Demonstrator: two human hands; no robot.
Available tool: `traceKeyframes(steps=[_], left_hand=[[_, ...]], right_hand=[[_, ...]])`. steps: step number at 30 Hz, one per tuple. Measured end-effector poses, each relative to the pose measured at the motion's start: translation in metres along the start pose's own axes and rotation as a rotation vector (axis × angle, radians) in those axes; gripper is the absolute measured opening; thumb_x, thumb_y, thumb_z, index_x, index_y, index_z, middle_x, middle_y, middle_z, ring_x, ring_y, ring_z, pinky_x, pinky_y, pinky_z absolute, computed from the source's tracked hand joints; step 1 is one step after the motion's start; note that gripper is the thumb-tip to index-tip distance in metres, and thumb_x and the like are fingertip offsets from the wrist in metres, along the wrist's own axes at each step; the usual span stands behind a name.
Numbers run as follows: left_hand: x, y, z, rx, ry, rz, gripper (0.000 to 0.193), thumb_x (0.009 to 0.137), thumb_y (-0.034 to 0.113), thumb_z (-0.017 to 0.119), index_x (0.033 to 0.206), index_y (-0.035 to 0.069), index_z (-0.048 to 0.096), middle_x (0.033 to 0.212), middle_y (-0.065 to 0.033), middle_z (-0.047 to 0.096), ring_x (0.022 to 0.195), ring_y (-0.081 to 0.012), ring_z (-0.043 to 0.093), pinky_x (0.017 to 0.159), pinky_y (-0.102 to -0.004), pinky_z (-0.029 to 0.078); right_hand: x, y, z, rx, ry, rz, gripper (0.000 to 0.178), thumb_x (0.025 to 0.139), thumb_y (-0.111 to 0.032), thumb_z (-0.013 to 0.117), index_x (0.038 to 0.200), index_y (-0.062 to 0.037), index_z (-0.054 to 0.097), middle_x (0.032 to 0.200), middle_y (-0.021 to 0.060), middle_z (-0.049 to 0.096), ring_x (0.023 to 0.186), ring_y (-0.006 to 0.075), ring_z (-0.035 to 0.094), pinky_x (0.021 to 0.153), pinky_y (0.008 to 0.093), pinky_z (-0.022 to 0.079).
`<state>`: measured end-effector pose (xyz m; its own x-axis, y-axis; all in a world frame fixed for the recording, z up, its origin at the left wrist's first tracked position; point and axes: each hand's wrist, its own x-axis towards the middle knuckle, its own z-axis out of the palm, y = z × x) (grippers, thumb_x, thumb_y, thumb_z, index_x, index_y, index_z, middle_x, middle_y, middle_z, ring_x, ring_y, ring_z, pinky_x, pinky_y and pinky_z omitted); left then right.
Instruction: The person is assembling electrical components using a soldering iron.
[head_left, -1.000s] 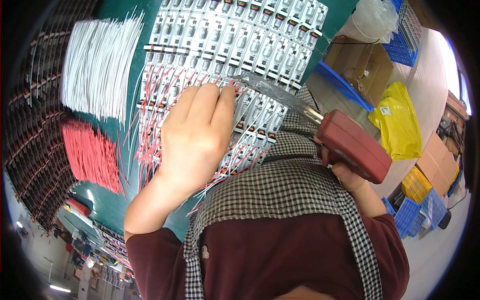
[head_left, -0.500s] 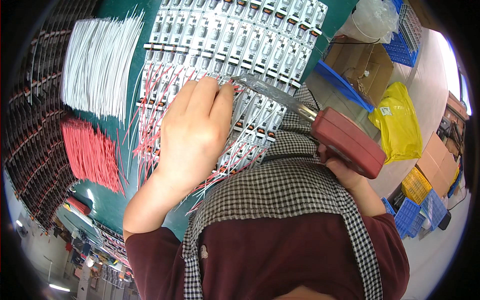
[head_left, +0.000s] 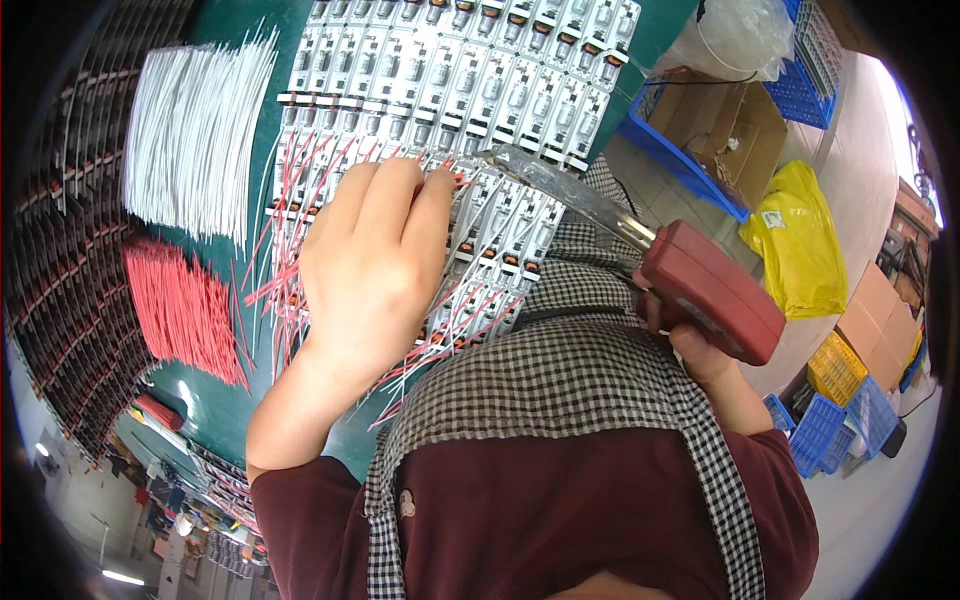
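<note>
My left hand [head_left: 365,260] is closed over a panel of small white circuit boards [head_left: 450,85]. Its fingertips pinch red wires [head_left: 460,180], whose ends show just beyond the index finger. In my right hand [head_left: 700,350] is a soldering gun [head_left: 712,290] with a dark red body, held by its grip. The gun's grey metal tip [head_left: 495,158] reaches left over the panel, close to the wire ends; whether it touches a board I cannot tell. Red and white wires lie loosely across the near rows of the panel, partly under my left hand.
A bundle of white wires [head_left: 195,140] and a bundle of red wires [head_left: 180,305] lie on the green tabletop [head_left: 345,445] at left. Dark stacked racks [head_left: 85,250] stand at far left. To the right are a cardboard box [head_left: 745,135], a yellow bag [head_left: 795,240] and blue baskets [head_left: 820,435].
My left hand has shifted slightly left, and the panel has slid a little left too. The soldering gun has moved a little to the right.
</note>
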<state>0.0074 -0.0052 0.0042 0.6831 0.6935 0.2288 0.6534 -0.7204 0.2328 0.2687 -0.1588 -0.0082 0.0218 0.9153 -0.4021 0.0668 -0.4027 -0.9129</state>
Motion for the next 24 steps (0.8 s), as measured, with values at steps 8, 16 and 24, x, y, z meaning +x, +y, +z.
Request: traceKeyframes(steps=[8,16,24], left_hand=[[0.001,0.006,0.008,-0.03,0.051,0.038,0.022,0.064,0.005,0.061,0.086,0.001,0.06,0.073,-0.0043,0.048,0.066,-0.0177,0.05,0.05,-0.0276,0.041],[0.002,0.004,0.007,-0.066,0.004,0.06,0.023,0.064,0.004,0.059,0.087,-0.001,0.059,0.077,-0.0079,0.049,0.068,-0.0212,0.051,0.053,-0.0303,0.043],[0.003,0.006,0.005,-0.052,-0.025,0.049,0.025,0.063,0.004,0.058,0.088,-0.001,0.058,0.077,-0.0082,0.048,0.067,-0.0215,0.05,0.053,-0.0309,0.042]], right_hand=[[0.001,0.007,-0.003,-0.189,-0.037,-0.061,0.055,0.071,-0.035,0.072,0.112,-0.0006,0.058,0.119,0.0184,0.054,0.095,0.0265,0.061,0.079,0.0308,0.048],[0.004,0.006,-0.002,-0.225,-0.033,-0.002,0.058,0.07,-0.034,0.073,0.113,0.0008,0.056,0.12,0.0192,0.053,0.099,0.0287,0.06,0.082,0.0324,0.048],[0.006,0.001,-0.001,-0.249,-0.022,-0.114,0.06,0.07,-0.035,0.073,0.114,0.002,0.055,0.119,0.0189,0.054,0.103,0.0293,0.059,0.085,0.0336,0.047]])
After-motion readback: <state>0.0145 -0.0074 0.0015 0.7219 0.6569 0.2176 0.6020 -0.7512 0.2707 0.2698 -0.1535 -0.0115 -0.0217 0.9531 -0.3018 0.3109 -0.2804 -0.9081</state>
